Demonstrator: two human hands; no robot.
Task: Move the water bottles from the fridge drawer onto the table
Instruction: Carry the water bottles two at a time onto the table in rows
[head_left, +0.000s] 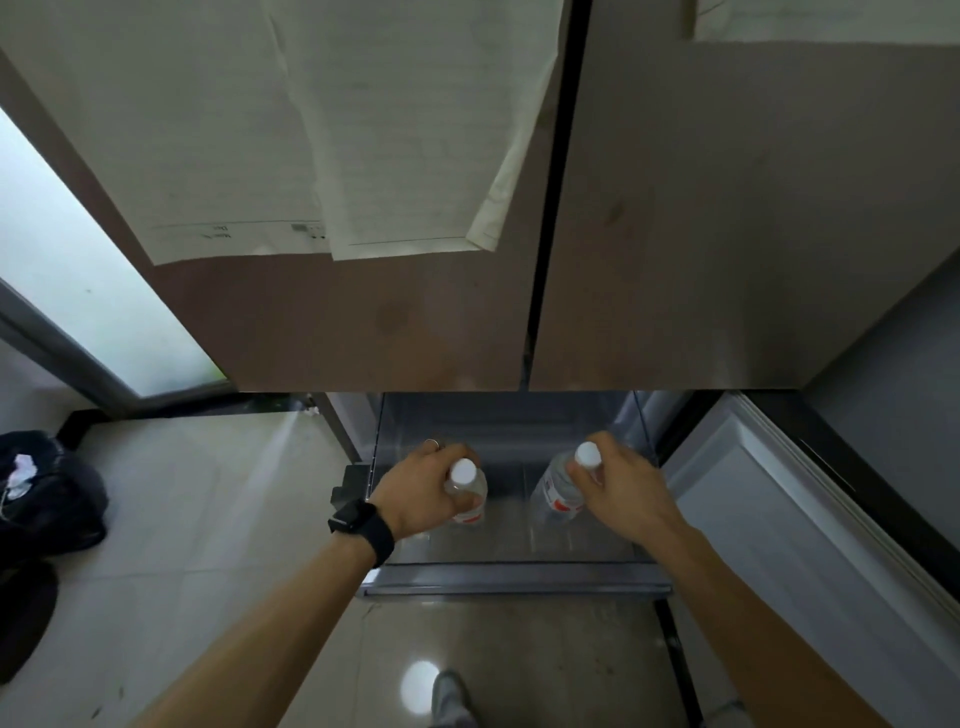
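Note:
The fridge drawer (514, 579) is pulled out below the closed upper doors. Two clear water bottles with white caps and red-and-white labels stand inside it. My left hand (415, 486), with a black watch on the wrist, is wrapped around the neck of the left bottle (467, 483). My right hand (623, 488) grips the right bottle (558, 486) just under its cap; this bottle leans to the right. Both bottles are still within the drawer's walls. No table is in view.
The closed fridge doors (363, 312) with paper sheets (311, 156) stuck on them hang over the drawer. An open lower door (810, 519) stands to the right. A black bag (47, 493) lies on the tiled floor at left, and my shoe (449, 696) is below the drawer.

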